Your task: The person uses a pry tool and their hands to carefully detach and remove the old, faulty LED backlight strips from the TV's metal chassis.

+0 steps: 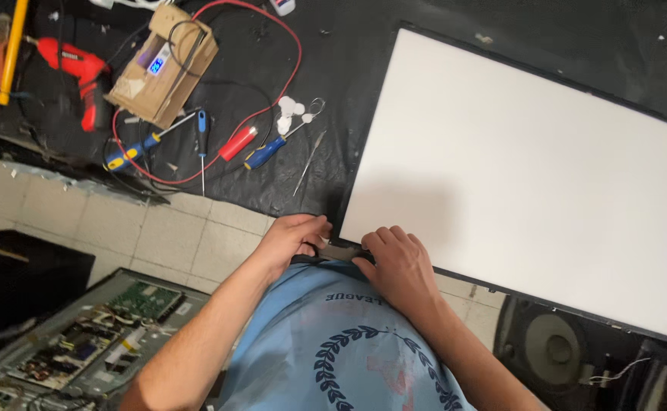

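- White panel (524, 167) fills the right of frame on the black surface (326, 91), long axis running toward lower right.
- Both hands meet at its near-left corner: left hand (292, 240) curled, right hand (398, 262) fingers pressed on the edge; possibly pinching the frame strip.

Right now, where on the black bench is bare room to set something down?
Bare black bench runs above the large white rectangular panel, and a narrower strip lies between the panel and the red wire loop. Left is crowded: cardboard box, screwdrivers, red drill. Both hands occupy the near corner.
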